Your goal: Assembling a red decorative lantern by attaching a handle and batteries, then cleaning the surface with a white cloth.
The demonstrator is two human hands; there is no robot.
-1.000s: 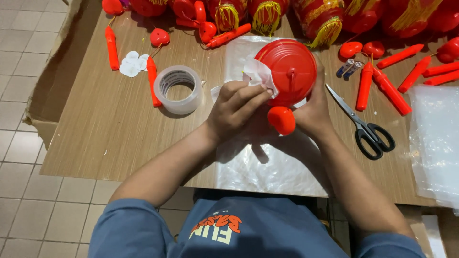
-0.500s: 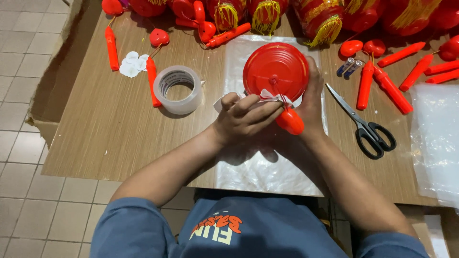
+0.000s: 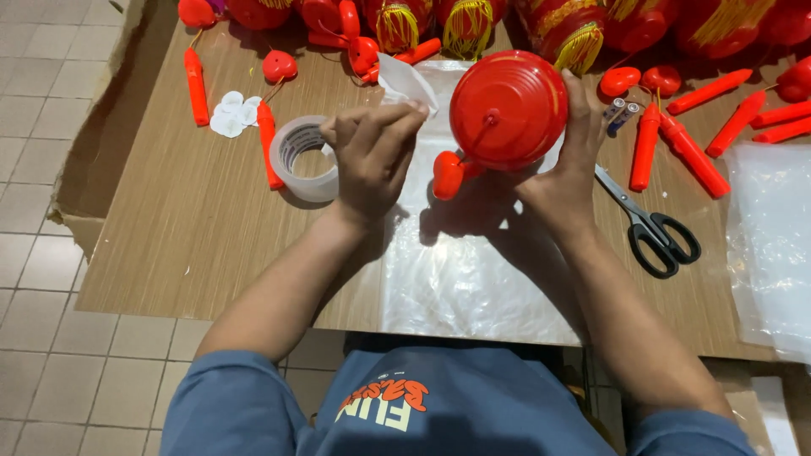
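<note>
A: Head view, item one: the surface?

B: Wooden surface (image 3: 169, 228), tiled floor to the left, a torn cardboard edge (image 3: 84, 169) along its left side. A clear plastic sheet (image 3: 456, 270) lies at centre, more plastic (image 3: 773, 236) at the right edge.

A: Hands?

B: Right hand (image 3: 562, 169) wrapped around a round red lantern (image 3: 507, 110), held above the sheet, a small red heart charm (image 3: 448, 175) dangling beneath it. Left hand (image 3: 372, 156) curled, fingertips pinching a wisp of clear film (image 3: 404, 83).

A: Loose stock?

B: Tape roll (image 3: 302, 159) just beside the left hand; white paper discs (image 3: 231, 114) and red sticks (image 3: 196, 84) far left; black scissors (image 3: 650, 224) right of the right wrist; more red sticks (image 3: 688, 152); tasselled lanterns (image 3: 473, 25) along the far edge.

A: Open room?

B: Bare wood at near left, towards the front edge.
</note>
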